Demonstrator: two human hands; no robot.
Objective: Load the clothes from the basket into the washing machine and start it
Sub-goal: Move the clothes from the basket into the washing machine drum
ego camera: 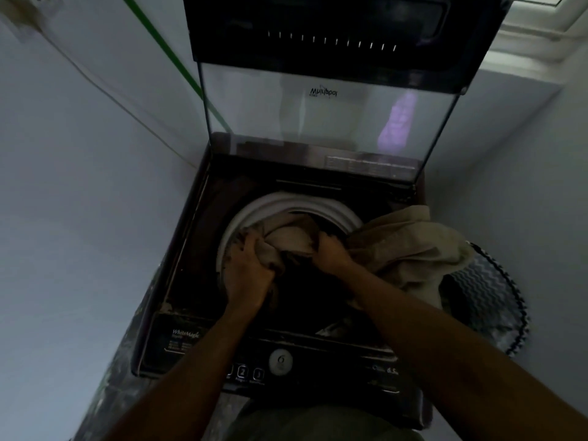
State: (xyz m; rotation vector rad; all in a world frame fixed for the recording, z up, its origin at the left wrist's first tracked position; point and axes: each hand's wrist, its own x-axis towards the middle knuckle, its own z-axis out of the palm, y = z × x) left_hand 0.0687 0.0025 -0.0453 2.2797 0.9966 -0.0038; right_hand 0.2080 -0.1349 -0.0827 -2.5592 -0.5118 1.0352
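1. Your fingers (245,241) on the left hand (249,272) are curled into a bunch of beige cloth at the drum's left rim; the right hand (331,251) is likewise clenched on the same beige garment (292,235) at the middle of the opening.
2. The garment sits half in the drum (254,214) of the washing machine (191,249), whose glass lid (318,122) stands raised behind it.
3. A second part of the beige cloth (410,246) trails over the machine's right edge towards the basket (490,291), which stands just beside the machine; whether it is the same piece or another, you cannot tell.
4. Expect the fabric to be soft, limp and light, so it will fold and drag rather than hold a shape.
5. Take it in gathered fistfuls near the bulk, not by a loose corner, or the tail will likely snag on the rim.
6. Judged from here, loading is partway done: cloth hangs outside and the buttons (243,372) on the front panel are untouched.
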